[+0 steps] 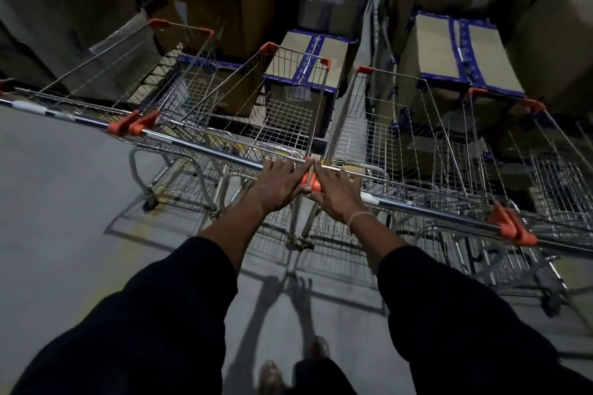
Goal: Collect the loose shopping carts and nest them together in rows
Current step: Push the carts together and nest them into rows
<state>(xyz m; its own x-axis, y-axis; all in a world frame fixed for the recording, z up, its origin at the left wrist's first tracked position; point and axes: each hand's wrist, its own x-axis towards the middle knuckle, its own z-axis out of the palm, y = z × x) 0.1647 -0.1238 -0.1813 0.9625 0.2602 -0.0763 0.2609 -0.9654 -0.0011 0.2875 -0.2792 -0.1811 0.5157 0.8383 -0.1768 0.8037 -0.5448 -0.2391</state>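
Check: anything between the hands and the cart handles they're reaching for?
Nothing visible. The left hand already rests on the middle cart's handle bar, and the right hand on the right cart's handle bar, both beside the orange end caps where the bars meet.

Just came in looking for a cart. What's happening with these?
A person stands behind shopping carts lined side by side facing stacked cardboard boxes. The left hand rests on the middle cart's handle; the right hand rests on the neighbouring cart's handle, at the orange end caps.
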